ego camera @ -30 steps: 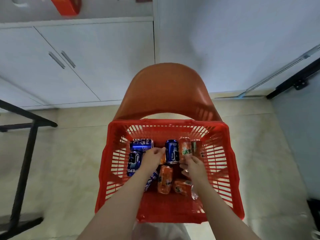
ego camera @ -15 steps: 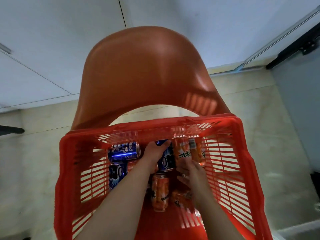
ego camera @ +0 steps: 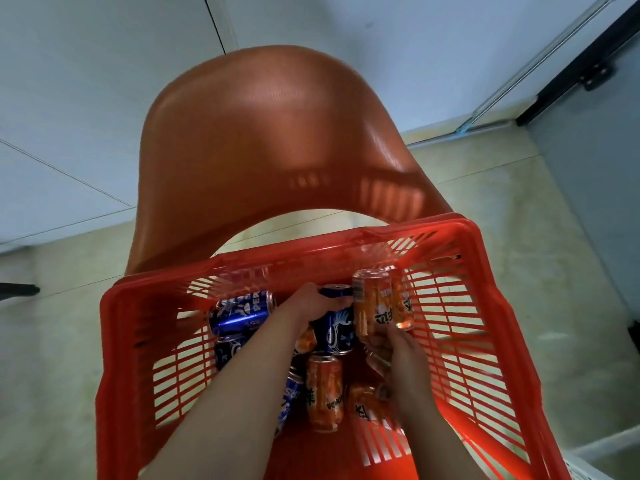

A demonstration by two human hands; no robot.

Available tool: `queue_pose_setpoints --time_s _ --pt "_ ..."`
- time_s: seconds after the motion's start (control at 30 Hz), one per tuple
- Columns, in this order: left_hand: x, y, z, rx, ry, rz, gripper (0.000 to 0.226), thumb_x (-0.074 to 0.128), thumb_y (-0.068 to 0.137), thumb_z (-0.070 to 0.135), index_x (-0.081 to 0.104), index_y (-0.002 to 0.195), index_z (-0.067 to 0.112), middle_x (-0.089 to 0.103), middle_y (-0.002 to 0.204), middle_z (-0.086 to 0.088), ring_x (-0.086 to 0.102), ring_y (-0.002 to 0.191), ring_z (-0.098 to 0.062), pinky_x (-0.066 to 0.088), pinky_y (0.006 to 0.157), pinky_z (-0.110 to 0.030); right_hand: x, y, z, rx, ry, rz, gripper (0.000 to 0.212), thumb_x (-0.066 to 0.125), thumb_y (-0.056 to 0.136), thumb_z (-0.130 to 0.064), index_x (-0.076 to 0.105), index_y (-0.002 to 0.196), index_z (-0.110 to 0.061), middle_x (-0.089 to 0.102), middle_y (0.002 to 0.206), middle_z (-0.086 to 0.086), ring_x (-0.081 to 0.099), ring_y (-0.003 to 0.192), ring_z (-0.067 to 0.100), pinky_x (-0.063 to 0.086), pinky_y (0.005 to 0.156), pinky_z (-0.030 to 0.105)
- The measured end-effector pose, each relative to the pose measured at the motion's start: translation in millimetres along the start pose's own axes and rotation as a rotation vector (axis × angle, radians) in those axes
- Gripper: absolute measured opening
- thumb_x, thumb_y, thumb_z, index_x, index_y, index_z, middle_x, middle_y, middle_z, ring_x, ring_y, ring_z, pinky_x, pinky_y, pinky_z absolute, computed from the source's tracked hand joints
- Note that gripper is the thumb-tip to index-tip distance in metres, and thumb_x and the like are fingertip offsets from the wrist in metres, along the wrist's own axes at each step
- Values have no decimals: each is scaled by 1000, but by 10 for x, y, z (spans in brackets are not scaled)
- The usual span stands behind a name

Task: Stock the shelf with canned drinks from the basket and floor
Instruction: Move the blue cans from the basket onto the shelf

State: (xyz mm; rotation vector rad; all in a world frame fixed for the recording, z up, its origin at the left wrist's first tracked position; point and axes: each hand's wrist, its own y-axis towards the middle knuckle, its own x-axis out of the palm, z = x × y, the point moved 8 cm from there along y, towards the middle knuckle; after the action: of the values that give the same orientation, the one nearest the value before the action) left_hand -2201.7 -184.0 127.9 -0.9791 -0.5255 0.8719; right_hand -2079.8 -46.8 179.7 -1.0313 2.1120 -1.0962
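Observation:
A red plastic basket (ego camera: 128, 341) sits on an orange chair (ego camera: 270, 140) and holds several drink cans. My left hand (ego camera: 304, 306) grips an upright blue can (ego camera: 334, 327) near the basket's far wall. My right hand (ego camera: 398, 348) holds an orange can (ego camera: 372, 306) from below, and a second orange can (ego camera: 403, 306) stands right behind it. Another blue can (ego camera: 239, 311) lies on its side at the left. More orange cans (ego camera: 325, 393) and blue cans lie on the basket floor between my forearms.
White cabinet doors (ego camera: 86, 98) and a white wall stand behind the chair. Pale floor tiles (ego camera: 519, 271) surround it. A dark door frame (ego camera: 588, 57) runs along the upper right. A black bar (ego camera: 17, 291) pokes in at the left edge.
The view has moved closer to the basket. My left hand has closed round the upright blue can, and my right hand has raised the orange can slightly.

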Motion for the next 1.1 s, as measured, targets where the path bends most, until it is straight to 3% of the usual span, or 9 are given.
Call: queue_pose_setpoints --time_s 0.17,0.27,0.4,0.53,0.63,0.83,0.9,1.0,1.1 --pt "-39 -168 1 150 32 110 36 83 74 33 71 104 17 74 102 2 70 88 -10 57 78 -25 -79 -77 34 -37 16 -26 31 48 100 -35 69 111 -15 71 106 10 66 101 25 54 79 34" --pt "-128 -404 49 202 -6 138 36 81 75 34 68 107 24 71 101 11 66 85 0 51 65 -14 -132 -169 12 -53 25 -49 30 51 99 -37 68 110 -15 70 105 8 66 100 25 54 78 35" --pt "-145 -742 151 185 6 40 30 78 77 37 63 102 30 70 106 9 63 97 -9 47 88 -29 -152 -351 -9 -48 31 -94 31 50 99 -37 67 111 -13 69 109 8 65 104 23 55 84 40" --pt "-51 -1141 419 225 31 -44 36 72 80 34 65 109 13 74 103 0 68 104 -23 50 94 -38 -105 -604 -95 -58 112 -130 31 50 99 -34 66 113 -11 69 107 9 64 102 24 54 86 42" --pt "113 -1518 652 292 7 -148 48 66 84 34 58 122 5 71 114 -6 67 109 -21 54 90 -31 -119 -886 -199 -80 168 -173 30 50 99 -36 68 109 -14 72 107 7 66 103 24 54 91 44" --pt "690 -2342 1104 457 -1 -286 101 91 43 54 57 124 3 68 120 -13 65 113 -25 54 90 -28 -591 -1723 -483 -252 209 -284 38 45 98 -46 66 110 -17 74 104 7 68 99 22 55 92 42" --pt "961 -2680 1214 505 -2 -282 101 94 37 49 58 119 3 72 112 -13 67 108 -26 56 85 -27 -893 -2017 -486 -287 242 -271 44 48 93 -52 67 109 -15 71 107 16 67 96 27 54 89 42" --pt "1465 -3241 1320 570 14 -297 68 85 59 36 58 113 4 75 98 -9 66 107 -29 58 79 -25 -1382 -2504 -469 -389 281 -285 57 44 87 -60 68 110 -14 75 98 12 71 88 24 55 80 36" --pt "2091 -3820 1384 675 102 -371 88 89 52 50 58 120 2 72 109 -14 67 106 -27 57 80 -26 -1955 -3104 -424 -506 288 -283 48 37 96 -52 68 109 -18 74 92 3 69 85 13 53 71 28"
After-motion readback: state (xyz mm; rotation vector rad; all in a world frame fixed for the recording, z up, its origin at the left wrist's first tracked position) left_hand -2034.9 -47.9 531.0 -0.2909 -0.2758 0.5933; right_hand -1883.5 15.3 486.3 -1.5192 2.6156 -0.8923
